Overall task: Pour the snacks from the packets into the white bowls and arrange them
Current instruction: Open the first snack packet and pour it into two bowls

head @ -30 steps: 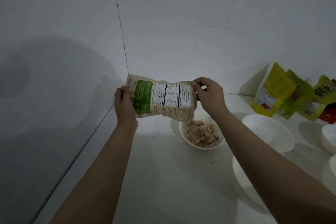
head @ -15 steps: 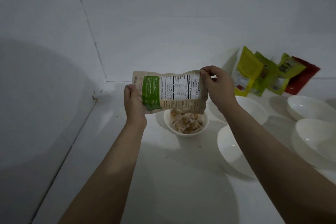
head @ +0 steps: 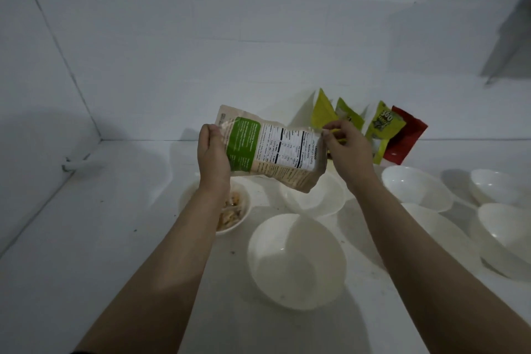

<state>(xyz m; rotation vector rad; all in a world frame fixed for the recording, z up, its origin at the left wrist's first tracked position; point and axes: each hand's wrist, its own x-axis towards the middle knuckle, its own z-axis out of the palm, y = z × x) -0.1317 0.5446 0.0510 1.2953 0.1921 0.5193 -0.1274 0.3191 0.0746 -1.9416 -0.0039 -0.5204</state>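
Near bowl [head: 297, 263]: sitting empty on counter [head: 86, 238].
Snack bowl [head: 241, 220]: holding snacks, partly hidden under left forearm.
Left hand [head: 214, 156]: gripping packet [head: 270, 152] at one end.
Right hand [head: 349, 149]: pinching packet's other end, packet held sideways above bowls.
Far packets [head: 382, 129]: leaning against wall.
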